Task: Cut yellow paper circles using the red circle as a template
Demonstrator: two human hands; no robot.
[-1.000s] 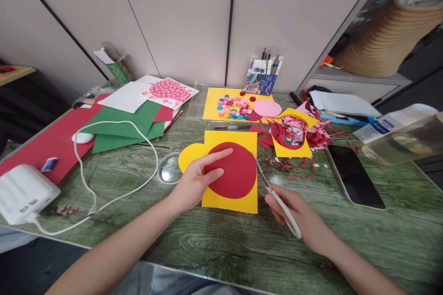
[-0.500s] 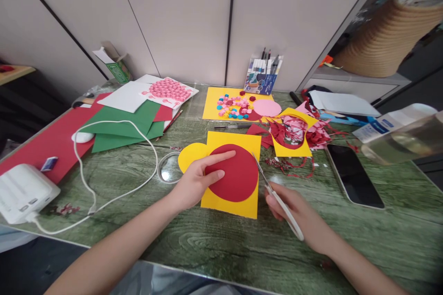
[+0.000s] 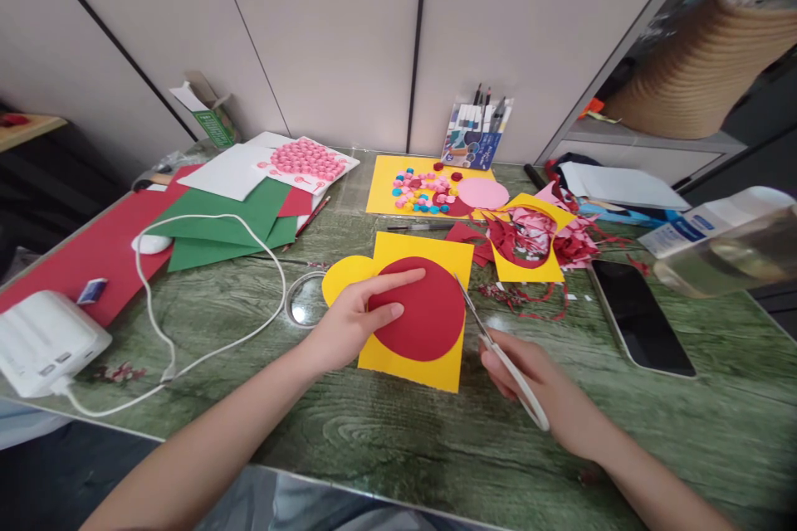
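A red paper circle [image 3: 423,319] lies over a yellow paper sheet [image 3: 448,247], which sticks out around it at the corners. My left hand [image 3: 361,311] grips both at their left side, with thumb and index finger on top of the red circle; its other fingers are mostly hidden. In my right hand [image 3: 529,373] is a pair of scissors [image 3: 510,373] with white handles, the fingers wrapped round them. Their narrow blades point up and left, the tip touching the right edge of the red circle. Behind my left hand, a yellow rounded paper piece [image 3: 345,274] shows in part.
Paper scraps [image 3: 529,232] lie behind the scissors, a phone [image 3: 641,315] to the right. Further back are small colored balls [image 3: 423,191] on yellow paper. At left are green sheets [image 3: 230,220], a roll of tape [image 3: 305,299] and a charger [image 3: 50,344] with a white cable.
The yellow sheet has turned slightly under the red circle, its lower edge shifting a little left. Both hands keep nearly the same place, and the view has shifted slightly.
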